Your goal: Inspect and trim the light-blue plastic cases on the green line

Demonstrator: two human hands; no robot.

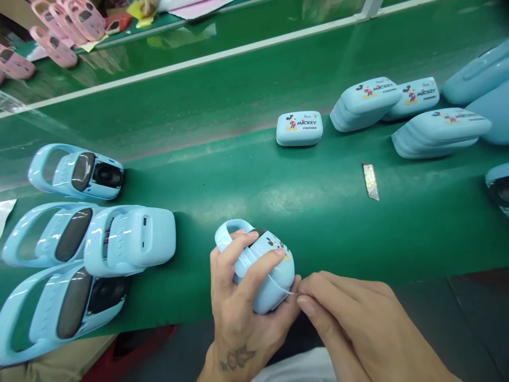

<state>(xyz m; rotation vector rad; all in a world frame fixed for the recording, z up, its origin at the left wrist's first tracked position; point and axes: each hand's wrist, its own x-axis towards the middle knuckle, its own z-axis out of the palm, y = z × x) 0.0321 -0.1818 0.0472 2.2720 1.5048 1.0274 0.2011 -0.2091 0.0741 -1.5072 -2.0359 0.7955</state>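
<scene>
While the left hand point(242, 289) clasps the pale blue plastic speaker shell point(260, 270) at the green surface's point(318, 223) near edge, the right hand point(350, 313) pinches what looks like a thin wire point(284, 289) at its seam; tucking it in calls for steady fingertips.

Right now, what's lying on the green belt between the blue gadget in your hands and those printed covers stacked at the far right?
In the head view, only a small silvery blade lies between the blue speaker and the stacked covers; otherwise bare green belt.
</scene>
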